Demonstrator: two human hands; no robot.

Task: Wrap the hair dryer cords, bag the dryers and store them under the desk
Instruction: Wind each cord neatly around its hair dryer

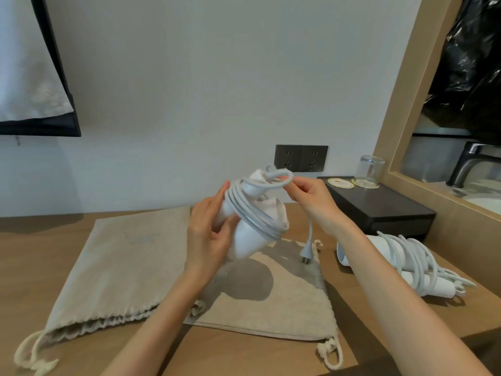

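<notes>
While our left hand (208,234) is gripping the hair dryer (248,240) to stop it unwinding, our right hand (314,202) is pinching the cord loop (283,172) just above; the plug (307,253) is dangling below that pinch.

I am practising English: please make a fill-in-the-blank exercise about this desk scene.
The left hand holds a white plastic hair dryer; the right hand pinches its pale cord, whose plug hangs ____ that hand.
____ beige cloth drawstring bags lie on the wooden desk.
The clear drinking glass stands upside ____ on the black box.
Missing words: below; two; down.
</notes>
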